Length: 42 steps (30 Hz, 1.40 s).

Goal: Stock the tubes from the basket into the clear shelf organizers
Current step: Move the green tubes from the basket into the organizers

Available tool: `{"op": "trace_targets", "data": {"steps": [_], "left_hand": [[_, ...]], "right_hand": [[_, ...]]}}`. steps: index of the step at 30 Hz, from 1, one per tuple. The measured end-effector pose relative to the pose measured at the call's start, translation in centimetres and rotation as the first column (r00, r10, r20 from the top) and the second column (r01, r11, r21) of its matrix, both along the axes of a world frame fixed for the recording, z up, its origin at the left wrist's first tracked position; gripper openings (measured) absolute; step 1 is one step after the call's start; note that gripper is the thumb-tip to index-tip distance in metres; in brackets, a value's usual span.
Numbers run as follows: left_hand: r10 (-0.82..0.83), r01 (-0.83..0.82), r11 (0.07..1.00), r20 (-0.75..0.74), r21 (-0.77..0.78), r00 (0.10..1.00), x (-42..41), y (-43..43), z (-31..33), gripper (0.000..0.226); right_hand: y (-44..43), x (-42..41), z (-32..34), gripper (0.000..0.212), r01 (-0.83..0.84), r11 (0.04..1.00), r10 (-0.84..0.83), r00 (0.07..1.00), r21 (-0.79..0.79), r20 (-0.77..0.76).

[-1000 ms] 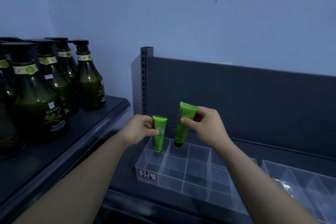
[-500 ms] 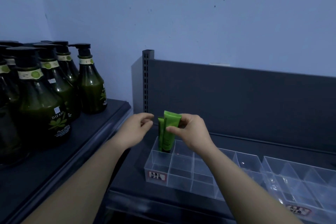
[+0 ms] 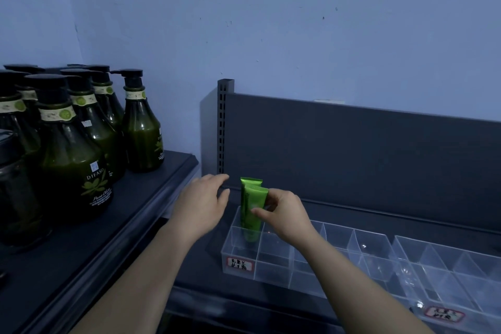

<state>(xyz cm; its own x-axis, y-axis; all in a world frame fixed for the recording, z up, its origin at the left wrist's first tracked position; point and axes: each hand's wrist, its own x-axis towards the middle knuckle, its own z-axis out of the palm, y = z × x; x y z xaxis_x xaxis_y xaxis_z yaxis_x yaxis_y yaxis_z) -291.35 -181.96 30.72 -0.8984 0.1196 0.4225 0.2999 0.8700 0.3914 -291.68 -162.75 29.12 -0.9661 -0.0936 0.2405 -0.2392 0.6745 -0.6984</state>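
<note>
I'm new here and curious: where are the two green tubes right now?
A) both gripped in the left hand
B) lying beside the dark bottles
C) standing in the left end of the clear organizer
C: both green tubes stand upright in the clear organizer, the right hand pinching the front one.

Front green tube (image 3: 254,198) was soft plastic, smooth with a slight sheen; rear green tube (image 3: 250,181) looked alike. Organizer (image 3: 273,268) was clear rigid plastic, glossy, with a paper label (image 3: 239,265). Pump bottles (image 3: 142,138) appeared glossy dark green, with black plastic pumps (image 3: 130,73). Shelf (image 3: 168,179) and back panel (image 3: 352,157) were dark matt metal.
</note>
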Motion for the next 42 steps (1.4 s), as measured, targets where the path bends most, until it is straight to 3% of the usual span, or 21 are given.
{"op": "trace_targets", "data": {"steps": [5, 9, 20, 32, 42], "left_hand": [[0.004, -0.004, 1.0, -0.014, -0.027, 1.0, 1.1, 0.7, 0.8, 0.043], [-0.038, 0.037, 0.999, -0.08, -0.022, 0.996, 1.7, 2.1, 2.1, 0.043], [-0.32, 0.312, 0.947, -0.159, -0.076, 0.934, 5.6, 15.4, 4.0, 0.043], [-0.639, 0.63, 0.768, -0.065, -0.113, 0.767, 17.1, 39.9, 1.2, 0.041], [-0.829, 0.823, 0.555, -0.002, -0.117, 0.559, 29.3, 59.3, -4.0, 0.037]], "right_hand": [[1.4, 1.4, 1.4, 0.042, 0.082, 0.972, -0.062, 0.993, 0.222, -0.096], [3.4, 3.1, 3.2, 0.05, 0.149, 0.919, -0.078, 0.976, 0.364, -0.202], [14.1, 10.9, 3.2, 0.045, 0.412, 0.809, -0.265, 0.892, 0.418, -0.367], [35.4, 29.1, 1.2, 0.048, 0.666, 0.613, -0.58, 0.744, 0.425, -0.33], [52.0, 46.0, -3.1, 0.047, 0.754, 0.425, -0.771, 0.592, 0.501, -0.235]]}}
